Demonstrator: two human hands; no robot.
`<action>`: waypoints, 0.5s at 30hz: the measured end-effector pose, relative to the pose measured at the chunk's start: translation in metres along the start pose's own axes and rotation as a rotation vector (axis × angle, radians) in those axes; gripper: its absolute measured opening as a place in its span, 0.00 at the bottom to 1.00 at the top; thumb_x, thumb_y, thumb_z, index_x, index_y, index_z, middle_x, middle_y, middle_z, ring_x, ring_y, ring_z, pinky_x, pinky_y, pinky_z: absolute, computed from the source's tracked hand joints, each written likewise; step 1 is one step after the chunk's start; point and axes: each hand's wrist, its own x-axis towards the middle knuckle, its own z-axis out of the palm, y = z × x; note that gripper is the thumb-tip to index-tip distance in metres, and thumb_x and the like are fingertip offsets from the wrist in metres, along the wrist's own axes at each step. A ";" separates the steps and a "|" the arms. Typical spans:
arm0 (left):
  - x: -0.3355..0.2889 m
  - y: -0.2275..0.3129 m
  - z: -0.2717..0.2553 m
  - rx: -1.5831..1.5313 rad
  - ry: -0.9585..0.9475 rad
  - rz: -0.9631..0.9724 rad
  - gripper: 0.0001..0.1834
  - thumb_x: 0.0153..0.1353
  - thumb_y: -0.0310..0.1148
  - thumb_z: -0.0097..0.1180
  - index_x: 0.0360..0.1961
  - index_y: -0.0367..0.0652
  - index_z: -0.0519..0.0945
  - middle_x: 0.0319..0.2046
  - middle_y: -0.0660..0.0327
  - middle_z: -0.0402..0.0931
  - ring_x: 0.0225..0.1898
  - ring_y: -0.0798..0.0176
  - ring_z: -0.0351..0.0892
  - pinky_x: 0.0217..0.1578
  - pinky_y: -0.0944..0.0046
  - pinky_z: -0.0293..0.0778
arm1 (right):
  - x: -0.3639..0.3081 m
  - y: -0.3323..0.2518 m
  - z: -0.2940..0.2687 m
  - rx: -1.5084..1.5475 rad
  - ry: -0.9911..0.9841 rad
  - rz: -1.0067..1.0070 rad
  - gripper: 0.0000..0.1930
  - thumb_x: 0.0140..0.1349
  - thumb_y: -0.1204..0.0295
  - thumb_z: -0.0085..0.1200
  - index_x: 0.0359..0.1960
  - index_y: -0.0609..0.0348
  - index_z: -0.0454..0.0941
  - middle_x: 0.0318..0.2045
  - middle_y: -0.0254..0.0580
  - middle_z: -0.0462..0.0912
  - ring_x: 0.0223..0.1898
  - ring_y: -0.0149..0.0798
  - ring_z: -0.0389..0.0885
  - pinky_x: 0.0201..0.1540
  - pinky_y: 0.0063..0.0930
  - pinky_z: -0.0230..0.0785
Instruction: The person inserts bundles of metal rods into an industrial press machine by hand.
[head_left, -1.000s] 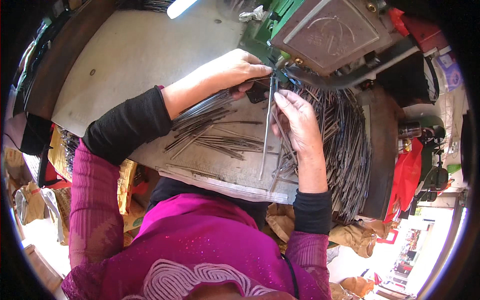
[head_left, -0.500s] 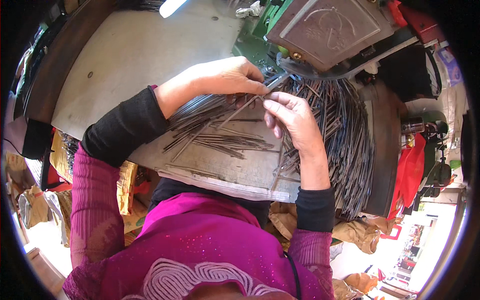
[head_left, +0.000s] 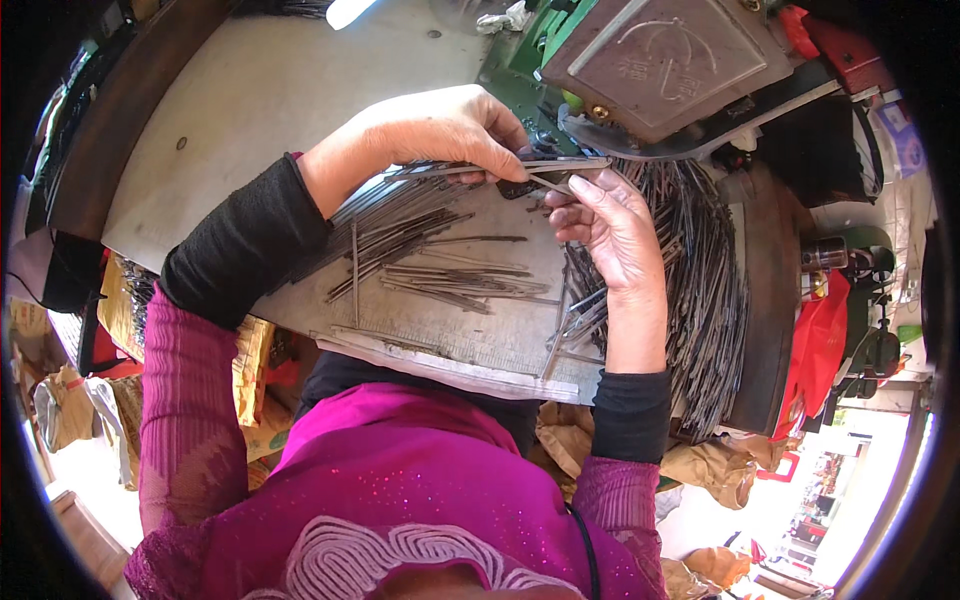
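Observation:
My left hand (head_left: pixel 455 130) is closed in a pinch on thin grey metal rods (head_left: pixel 565 163), which stick out to the right past its fingertips and back under the palm. Just to the right, my right hand (head_left: pixel 622 232) pinches the near end of a rod that slants down from the left fingertips. Its other fingers are curled. Beneath the left forearm lies a bundle of similar rods (head_left: pixel 395 245), and a smaller loose group (head_left: pixel 465 280) rests in front of the hands. A large heap of rods (head_left: pixel 705 300) spreads beside my right hand.
A machine with a brown metal cover (head_left: pixel 670 65) and a green body (head_left: pixel 515 75) stands beyond my hands. The pale worktop (head_left: pixel 290 85) has a dark wooden edge (head_left: pixel 130 110) at left. A red bag (head_left: pixel 815 345) hangs at right, with brown paper bags (head_left: pixel 715 470) below.
The held rods have swung from slanting to nearly level. My right hand has shifted slightly right, farther from the left. One loose rod under my left wrist now lies more upright in the picture.

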 end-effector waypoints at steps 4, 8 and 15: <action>0.002 -0.004 0.000 -0.031 -0.018 0.042 0.17 0.54 0.39 0.61 0.35 0.33 0.80 0.18 0.65 0.74 0.18 0.75 0.70 0.20 0.76 0.64 | 0.003 0.004 -0.007 0.079 -0.032 -0.032 0.11 0.61 0.71 0.52 0.42 0.63 0.74 0.31 0.49 0.82 0.29 0.36 0.83 0.29 0.23 0.77; -0.001 0.001 -0.004 0.041 -0.002 0.038 0.22 0.56 0.46 0.58 0.35 0.32 0.80 0.18 0.63 0.75 0.18 0.75 0.71 0.19 0.76 0.65 | 0.007 0.009 -0.012 0.090 0.006 -0.099 0.11 0.62 0.71 0.50 0.43 0.64 0.73 0.32 0.51 0.81 0.29 0.37 0.83 0.29 0.23 0.77; 0.008 -0.016 -0.009 -0.085 0.219 0.050 0.20 0.57 0.44 0.56 0.36 0.33 0.79 0.14 0.66 0.67 0.14 0.75 0.63 0.16 0.74 0.58 | 0.009 0.006 -0.009 0.105 0.197 -0.207 0.11 0.63 0.72 0.49 0.44 0.65 0.71 0.35 0.54 0.80 0.30 0.39 0.83 0.29 0.24 0.78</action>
